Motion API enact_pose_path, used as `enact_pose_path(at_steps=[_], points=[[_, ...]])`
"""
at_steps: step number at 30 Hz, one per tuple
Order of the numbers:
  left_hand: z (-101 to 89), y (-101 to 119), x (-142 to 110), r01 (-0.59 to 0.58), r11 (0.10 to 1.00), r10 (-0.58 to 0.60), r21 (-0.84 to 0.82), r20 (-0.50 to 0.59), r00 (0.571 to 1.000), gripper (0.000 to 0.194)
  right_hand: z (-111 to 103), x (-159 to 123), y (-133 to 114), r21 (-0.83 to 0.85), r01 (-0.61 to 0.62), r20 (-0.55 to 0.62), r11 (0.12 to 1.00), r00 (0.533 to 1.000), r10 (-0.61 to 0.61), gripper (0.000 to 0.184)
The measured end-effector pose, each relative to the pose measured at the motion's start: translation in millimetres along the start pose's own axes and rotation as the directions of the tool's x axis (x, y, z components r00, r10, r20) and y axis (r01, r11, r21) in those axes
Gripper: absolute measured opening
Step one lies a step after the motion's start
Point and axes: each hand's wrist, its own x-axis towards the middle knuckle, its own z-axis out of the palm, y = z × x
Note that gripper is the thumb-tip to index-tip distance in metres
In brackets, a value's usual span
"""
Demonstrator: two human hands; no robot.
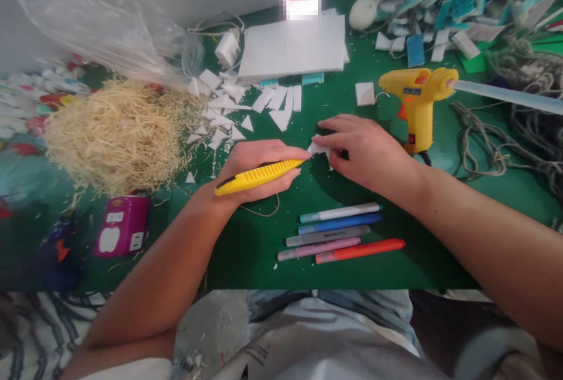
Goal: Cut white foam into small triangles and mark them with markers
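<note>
A yellow utility knife (259, 177) is gripped in my left hand (259, 160), its tip pointing right toward a small white foam piece (317, 146). My right hand (367, 148) holds that piece down on the green table (264, 274), with thumb and index finger at its right side and the other fingers stretched out beyond. The blade is hard to make out at the foam's left edge. Part of the foam is hidden under my right fingers. Several cut white foam scraps (224, 101) lie beyond my left hand.
Several markers (338, 232) lie in front of my hands. On the right stands a yellow glue gun (417, 104) with a glue stick, near tangled cord (475, 145). Straw (118, 136) and a purple box (123, 226) are left. White foam sheets (292, 48) lie at the back.
</note>
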Motion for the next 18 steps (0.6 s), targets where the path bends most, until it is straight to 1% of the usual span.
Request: enact_pose_path(at_steps=[4,7,11,15,18], points=[[-0.3,-2,0,0.013,1.000,-0.014,0.011,0.013,1.000,0.022,-2,0,-1,0.007,-0.002,0.013,1.000,1.000,0.002,0.044],[-2.2,1,1,0.050,0.999,-0.050,0.017,0.030,0.998,0.022,-3,0,-1,0.011,-0.010,0.024,1.000,1.000,0.010,0.044],[-6.1,5,2,0.056,0.997,-0.057,0.045,0.030,0.998,0.022,-3,0,-1,0.018,-0.027,0.034,0.999,0.999,0.027,0.044],[-9.8,4,1,0.065,0.995,-0.068,0.071,0.033,0.997,0.021,-1,0,0,0.012,-0.027,0.017,1.000,0.999,0.027,0.044],[-11.1,2,1,0.098,0.994,-0.100,0.047,0.036,0.994,0.020,0,-2,1,0.006,-0.004,-0.003,1.000,1.000,0.004,0.043]])
